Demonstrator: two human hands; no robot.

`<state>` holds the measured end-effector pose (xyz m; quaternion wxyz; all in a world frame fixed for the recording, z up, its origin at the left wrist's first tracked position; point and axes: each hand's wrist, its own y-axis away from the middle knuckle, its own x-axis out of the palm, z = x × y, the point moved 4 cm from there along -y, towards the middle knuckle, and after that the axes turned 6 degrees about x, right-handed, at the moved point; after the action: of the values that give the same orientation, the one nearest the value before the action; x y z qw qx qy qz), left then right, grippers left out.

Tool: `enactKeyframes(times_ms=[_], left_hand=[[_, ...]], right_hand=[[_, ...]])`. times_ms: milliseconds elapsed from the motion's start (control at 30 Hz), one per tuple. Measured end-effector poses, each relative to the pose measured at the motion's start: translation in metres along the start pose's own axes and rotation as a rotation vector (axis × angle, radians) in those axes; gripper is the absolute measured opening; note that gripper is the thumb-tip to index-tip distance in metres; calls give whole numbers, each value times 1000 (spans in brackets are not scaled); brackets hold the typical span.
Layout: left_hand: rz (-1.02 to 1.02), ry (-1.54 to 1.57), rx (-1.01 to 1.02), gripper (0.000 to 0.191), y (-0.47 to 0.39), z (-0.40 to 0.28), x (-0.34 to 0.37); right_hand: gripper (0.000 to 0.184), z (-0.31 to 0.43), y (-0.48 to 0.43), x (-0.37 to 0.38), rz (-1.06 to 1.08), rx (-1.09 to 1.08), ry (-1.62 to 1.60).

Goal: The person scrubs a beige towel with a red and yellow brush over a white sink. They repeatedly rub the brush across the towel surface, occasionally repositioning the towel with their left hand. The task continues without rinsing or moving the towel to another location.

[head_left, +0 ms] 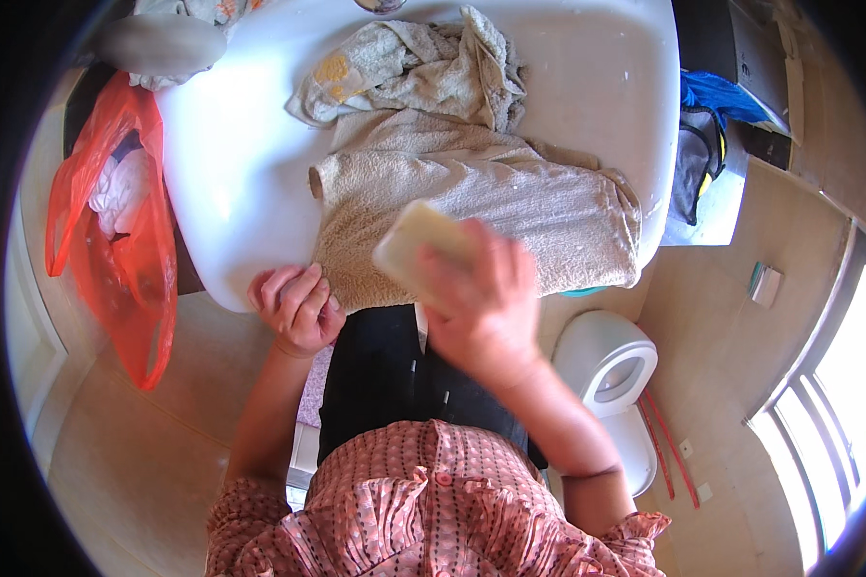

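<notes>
A beige terry towel (476, 187) is spread over the near edge of a white washbasin (584, 79). My left hand (299, 306) grips the towel's near left corner with curled fingers. A pale yellow bar of soap (422, 249) is in my right hand (483, 303), over the middle of the towel; the hand is slightly blurred, and whether the soap touches the cloth I cannot tell. Behind the spread part lies a bunched, greyish towel (433, 72) with a yellow-orange patch. Whether the two are one piece of cloth is unclear.
A red plastic bag (133, 267) with white cloth in it hangs left of the basin. At the upper left lies light cloth (180, 11). Blue and black items (700, 144) are at the right. A white toilet (613, 375) stands lower right, near red sticks (671, 447).
</notes>
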<state>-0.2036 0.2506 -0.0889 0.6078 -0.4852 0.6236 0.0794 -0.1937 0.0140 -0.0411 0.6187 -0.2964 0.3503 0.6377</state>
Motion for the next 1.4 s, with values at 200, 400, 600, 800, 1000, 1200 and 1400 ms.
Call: enactKeyframes(times_ms=[200,400,600,800,1000,1200,1400], left_hand=[[-37,1,-16,11,2,-2,-1],[-17,-6,-47,13,3,-1,0],[-52,-15,-65,11,2,-3,-2],[-27,-31,-79,11,0,-3,-1],[-47,-9,-75,11,4,-3,-1],[-61,-18,-87,11,2,-4,2],[-53,-14,-82,12,3,-4,0]], right_hand=[[39,-88,-20,-66,-218,173,458],[43,35,-20,18,63,-55,16],[30,-56,-46,-29,-180,89,400],[42,49,-37,48,57,-120,-5],[35,-40,-68,10,-110,-10,386],[37,57,-49,51,42,-202,20],[32,-43,-73,2,-119,103,394]])
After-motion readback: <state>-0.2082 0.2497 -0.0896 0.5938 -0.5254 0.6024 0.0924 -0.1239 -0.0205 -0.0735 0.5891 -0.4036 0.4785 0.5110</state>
